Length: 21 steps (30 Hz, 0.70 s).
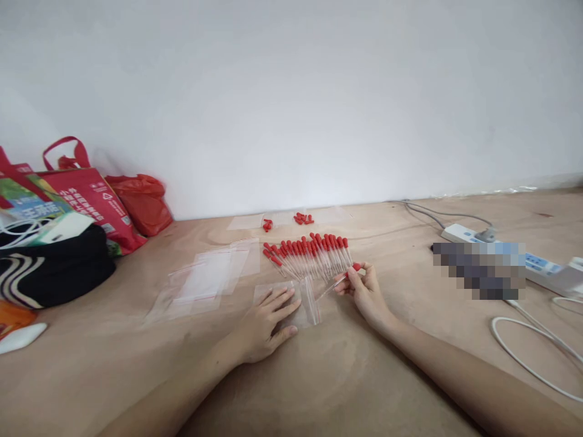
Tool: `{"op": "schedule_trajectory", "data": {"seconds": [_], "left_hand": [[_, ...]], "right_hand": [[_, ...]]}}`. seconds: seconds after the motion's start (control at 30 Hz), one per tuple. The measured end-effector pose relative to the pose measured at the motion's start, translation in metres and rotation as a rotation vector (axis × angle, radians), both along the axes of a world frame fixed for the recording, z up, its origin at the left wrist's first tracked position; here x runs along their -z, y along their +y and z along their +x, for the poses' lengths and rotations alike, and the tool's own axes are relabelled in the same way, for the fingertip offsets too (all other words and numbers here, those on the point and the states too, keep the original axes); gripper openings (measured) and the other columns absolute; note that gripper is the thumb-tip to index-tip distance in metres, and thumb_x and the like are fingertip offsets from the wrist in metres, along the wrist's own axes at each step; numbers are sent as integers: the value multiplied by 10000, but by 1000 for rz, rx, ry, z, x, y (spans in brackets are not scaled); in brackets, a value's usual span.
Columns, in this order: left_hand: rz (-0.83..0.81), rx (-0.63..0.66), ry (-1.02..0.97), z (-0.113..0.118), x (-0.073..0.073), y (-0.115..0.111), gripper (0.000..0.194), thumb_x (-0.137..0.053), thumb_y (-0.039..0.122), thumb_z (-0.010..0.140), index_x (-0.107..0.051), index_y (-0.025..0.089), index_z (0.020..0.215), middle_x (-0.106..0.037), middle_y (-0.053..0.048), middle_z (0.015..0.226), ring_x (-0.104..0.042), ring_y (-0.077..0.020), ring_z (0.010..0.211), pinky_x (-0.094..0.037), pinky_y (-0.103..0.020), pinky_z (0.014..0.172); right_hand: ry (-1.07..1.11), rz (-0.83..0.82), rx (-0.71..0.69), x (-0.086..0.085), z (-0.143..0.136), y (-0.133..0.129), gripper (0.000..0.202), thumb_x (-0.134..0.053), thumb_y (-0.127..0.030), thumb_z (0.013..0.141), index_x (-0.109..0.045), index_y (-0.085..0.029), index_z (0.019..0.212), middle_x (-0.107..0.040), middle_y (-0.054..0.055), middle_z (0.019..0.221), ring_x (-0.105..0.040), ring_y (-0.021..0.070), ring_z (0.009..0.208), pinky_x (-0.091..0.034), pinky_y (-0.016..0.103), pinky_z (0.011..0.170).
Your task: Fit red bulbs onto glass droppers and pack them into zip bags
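Observation:
My left hand [272,321] lies flat with its fingers spread on a clear zip bag [310,306], whose zip edge faces right. Between thumb and fingers, my right hand [364,291] pinches a glass dropper [334,284] near its red rubber bulb. The dropper's tip slants down to the left, close to the bag's zip edge; whether it touches cannot be made out. Just beyond both hands lies a row of droppers [314,249], bulbs pointing away from me. More clear zip bags [204,279] overlap to the left of my left hand.
Loose red bulbs [303,218] lie in two small groups near the wall. A red shopping bag [91,200], a red plastic bag [143,203] and black cloth [59,267] stand at left. At right are a power strip [542,267], a blurred-out object [478,270] and a white cable [501,358].

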<state>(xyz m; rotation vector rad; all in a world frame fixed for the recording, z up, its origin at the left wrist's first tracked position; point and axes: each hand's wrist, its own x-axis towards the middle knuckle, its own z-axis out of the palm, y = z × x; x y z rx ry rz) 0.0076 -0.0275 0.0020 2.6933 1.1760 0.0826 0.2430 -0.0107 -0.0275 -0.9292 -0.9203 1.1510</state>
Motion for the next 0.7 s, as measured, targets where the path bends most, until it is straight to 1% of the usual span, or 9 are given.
{"op": "schedule_trajectory", "data": {"seconds": [0.13,0.23,0.33,0.4,0.43,0.5,0.57,0.7], "left_hand": [[-53,-27,-30,5,0,-3,498,-366,472,848,-350,248,1294,-267,-63,1388,-201,-242,1285,-176,-471,1043],[-123,-63,-117,11,0,-3,508,-362,460,854,-337,223,1303,-269,-68,1387,-200,-242,1286,-167,-470,1047],[-232,-143,-267,10,-2,4,482,-267,423,892,-307,199,1317,-335,-67,1358,-309,-206,1246,-270,-420,1022],[-263,-160,-341,4,-4,13,448,-242,384,905,-342,196,1299,-403,-59,1319,-391,-179,1197,-332,-380,992],[-251,-127,-343,0,-5,17,423,-271,363,902,-381,199,1276,-433,-52,1298,-410,-173,1182,-334,-372,992],[-222,-4,-289,-9,-4,25,359,-347,311,883,-481,213,1201,-474,-36,1264,-403,-172,1187,-299,-373,1014],[-201,57,-230,-14,-3,29,331,-373,263,873,-508,236,1174,-465,-23,1272,-375,-173,1208,-267,-394,1028],[-188,55,-179,-15,0,28,348,-386,261,872,-459,262,1212,-411,-16,1312,-319,-181,1241,-226,-432,1037]], "right_hand": [[24,-69,-132,-1,-9,-5,464,-594,-528,653,-288,-234,840,-596,-60,647,-595,110,510,-464,244,501],[17,-131,-228,-3,-7,-6,484,-658,-507,587,-332,-218,798,-587,-58,632,-584,103,496,-458,240,493],[4,-162,-231,-3,1,-1,468,-713,-449,537,-382,-198,753,-558,-72,594,-561,77,478,-443,215,493],[20,-193,-202,-1,7,3,459,-730,-421,523,-400,-192,746,-553,-75,580,-556,68,480,-440,206,502],[34,-209,-188,0,10,5,457,-734,-410,520,-404,-191,748,-560,-72,583,-558,67,486,-441,205,510],[62,-227,-177,1,12,6,452,-739,-389,522,-408,-192,757,-585,-57,609,-567,71,507,-447,212,534],[84,-227,-185,2,11,6,447,-742,-371,525,-410,-193,766,-606,-39,641,-579,79,535,-456,225,566],[66,-208,-265,0,3,-1,439,-740,-372,531,-405,-191,750,-620,-20,662,-591,90,568,-461,234,591]]}}
